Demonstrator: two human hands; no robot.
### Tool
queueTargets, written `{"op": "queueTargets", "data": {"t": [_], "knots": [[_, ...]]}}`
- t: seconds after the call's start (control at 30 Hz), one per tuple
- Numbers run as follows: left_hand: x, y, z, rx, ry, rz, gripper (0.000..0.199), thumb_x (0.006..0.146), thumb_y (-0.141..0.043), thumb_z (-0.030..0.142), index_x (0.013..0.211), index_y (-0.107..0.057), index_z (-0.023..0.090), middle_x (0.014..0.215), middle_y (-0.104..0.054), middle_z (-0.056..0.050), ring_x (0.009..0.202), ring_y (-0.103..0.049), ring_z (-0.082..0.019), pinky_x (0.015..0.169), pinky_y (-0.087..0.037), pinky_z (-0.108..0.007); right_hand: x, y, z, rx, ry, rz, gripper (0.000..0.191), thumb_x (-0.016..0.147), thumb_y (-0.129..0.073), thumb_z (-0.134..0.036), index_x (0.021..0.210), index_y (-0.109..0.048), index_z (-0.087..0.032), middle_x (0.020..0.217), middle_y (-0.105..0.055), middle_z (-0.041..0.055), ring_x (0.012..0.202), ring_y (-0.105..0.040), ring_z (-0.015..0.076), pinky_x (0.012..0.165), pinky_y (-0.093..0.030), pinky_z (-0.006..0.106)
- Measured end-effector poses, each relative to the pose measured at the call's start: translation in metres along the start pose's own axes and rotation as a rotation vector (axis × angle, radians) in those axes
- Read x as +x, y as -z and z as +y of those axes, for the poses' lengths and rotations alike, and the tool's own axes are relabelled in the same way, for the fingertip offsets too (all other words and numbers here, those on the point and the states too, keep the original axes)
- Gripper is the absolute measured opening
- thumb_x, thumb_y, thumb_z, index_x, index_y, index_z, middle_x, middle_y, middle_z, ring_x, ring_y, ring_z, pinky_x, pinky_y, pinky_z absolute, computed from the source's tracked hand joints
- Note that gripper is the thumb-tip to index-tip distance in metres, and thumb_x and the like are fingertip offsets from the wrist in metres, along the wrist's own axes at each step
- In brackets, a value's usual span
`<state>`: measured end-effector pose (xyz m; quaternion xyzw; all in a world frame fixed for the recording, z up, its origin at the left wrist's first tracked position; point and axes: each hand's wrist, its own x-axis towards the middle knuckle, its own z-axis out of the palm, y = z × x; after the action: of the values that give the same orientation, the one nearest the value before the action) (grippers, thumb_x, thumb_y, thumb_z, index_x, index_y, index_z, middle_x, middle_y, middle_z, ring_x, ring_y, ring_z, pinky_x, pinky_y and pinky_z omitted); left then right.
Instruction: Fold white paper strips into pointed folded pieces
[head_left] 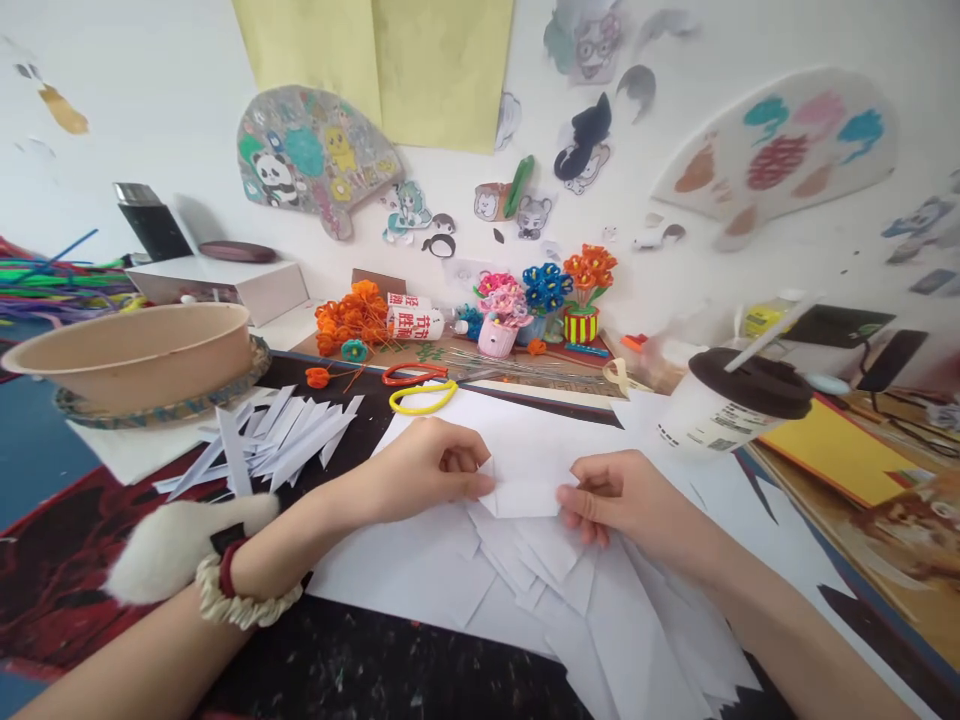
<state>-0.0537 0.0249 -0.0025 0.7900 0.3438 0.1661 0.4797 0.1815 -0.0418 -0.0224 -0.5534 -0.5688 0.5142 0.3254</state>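
I watch through a single camera worn on the person's head, looking forward and down over the near side of a creased white paper sheet (529, 490), which is close to the lens. The left hand (444, 462) and right hand (616, 490) flank that sheet, both forearms reaching toward it from my side. Beyond it, my view climbs to the white wall (180, 50) facing me. The lens takes in a wide sweep, from a round beige basin (127, 345) left of the sheet to a white, dark-lidded drink cup (739, 405) on its right.
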Motion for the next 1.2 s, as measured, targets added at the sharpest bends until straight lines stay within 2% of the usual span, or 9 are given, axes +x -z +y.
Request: {"op": "queueTargets", "data": {"t": [0.13,0.3,0.43,0.6,0.77,0.87,1.0,1.13,1.2], "knots": [[0.001,-0.005,-0.003,-0.02,0.003,-0.005,0.015,0.077,-0.066,0.029,0.073,-0.062,0.014,0.061,-0.056,0.003,0.057,-0.048,-0.009,0.051,-0.036,-0.02,-0.002,-0.001,0.004,-0.113,0.035,0.06,0.038,0.08,-0.065,-0.047,0.059,-0.053,-0.019,0.057,-0.063,0.0016,0.046,-0.056,0.0127,0.042,-0.042,0.024],[0.003,-0.005,-0.002,-0.032,0.035,0.029,0.016,0.076,-0.066,0.027,0.069,-0.06,0.014,0.058,-0.053,0.004,0.055,-0.045,-0.009,0.049,-0.034,-0.02,-0.003,0.004,0.0,-0.082,0.057,0.02,0.036,0.08,-0.065,-0.05,0.064,-0.06,-0.017,0.059,-0.062,0.0016,0.049,-0.057,0.013,0.047,-0.045,0.025],[0.001,-0.004,0.002,-0.022,0.023,-0.011,0.017,0.076,-0.067,0.029,0.071,-0.062,0.014,0.059,-0.053,0.003,0.055,-0.044,-0.009,0.049,-0.033,-0.019,-0.004,0.009,-0.003,-0.078,0.087,0.102,0.026,0.079,-0.067,-0.045,0.077,-0.067,-0.02,0.061,-0.061,0.0001,0.051,-0.056,0.0132,0.049,-0.046,0.026],[-0.002,-0.005,0.004,0.03,-0.015,-0.068,0.018,0.079,-0.063,0.032,0.074,-0.064,0.014,0.062,-0.055,0.002,0.058,-0.046,-0.01,0.051,-0.036,-0.02,-0.005,0.01,-0.002,-0.161,0.134,0.132,0.02,0.077,-0.069,-0.038,0.067,-0.065,-0.021,0.062,-0.063,0.0003,0.056,-0.057,0.0155,0.054,-0.046,0.028],[-0.001,-0.007,0.002,0.184,-0.071,0.045,0.014,0.08,-0.061,0.028,0.079,-0.067,0.016,0.069,-0.06,0.001,0.062,-0.05,-0.011,0.056,-0.038,-0.021,-0.007,0.009,-0.005,-0.387,0.191,0.172,0.009,0.077,-0.066,-0.03,0.072,-0.068,-0.023,0.076,-0.068,0.0013,0.067,-0.057,0.0176,0.061,-0.045,0.03],[-0.002,-0.011,0.001,0.26,-0.089,0.053,0.013,0.081,-0.059,0.025,0.076,-0.067,0.016,0.065,-0.058,0.002,0.058,-0.047,-0.011,0.054,-0.035,-0.021,-0.008,0.005,-0.007,-0.402,0.214,0.196,0.008,0.077,-0.066,-0.03,0.078,-0.071,-0.025,0.076,-0.068,0.0011,0.068,-0.057,0.0182,0.063,-0.045,0.031],[-0.003,-0.016,0.0,0.277,-0.092,0.042,0.008,0.078,-0.06,0.02,0.08,-0.067,0.018,0.058,-0.055,0.004,0.051,-0.047,-0.009,0.049,-0.032,-0.021,-0.007,0.001,-0.006,-0.363,0.184,0.165,0.009,0.076,-0.066,-0.031,0.075,-0.072,-0.025,0.071,-0.068,0.0016,0.068,-0.058,0.0196,0.063,-0.045,0.032],[-0.004,-0.019,-0.003,0.318,-0.066,0.039,0.011,0.075,-0.062,0.017,0.085,-0.066,0.019,0.059,-0.059,0.005,0.051,-0.051,-0.01,0.049,-0.034,-0.021,-0.006,-0.001,-0.002,-0.346,0.147,0.128,0.015,0.072,-0.069,-0.032,0.085,-0.073,-0.026,0.075,-0.066,0.0026,0.07,-0.056,0.0202,0.065,-0.046,0.034],[-0.004,-0.019,-0.004,0.342,-0.058,0.029,0.011,0.075,-0.063,0.018,0.085,-0.066,0.02,0.06,-0.059,0.005,0.052,-0.052,-0.01,0.05,-0.034,-0.021,-0.005,-0.001,0.0,-0.367,0.146,0.12,0.012,0.071,-0.071,-0.03,0.082,-0.072,-0.026,0.074,-0.064,0.0019,0.07,-0.054,0.0195,0.064,-0.045,0.033]]}}
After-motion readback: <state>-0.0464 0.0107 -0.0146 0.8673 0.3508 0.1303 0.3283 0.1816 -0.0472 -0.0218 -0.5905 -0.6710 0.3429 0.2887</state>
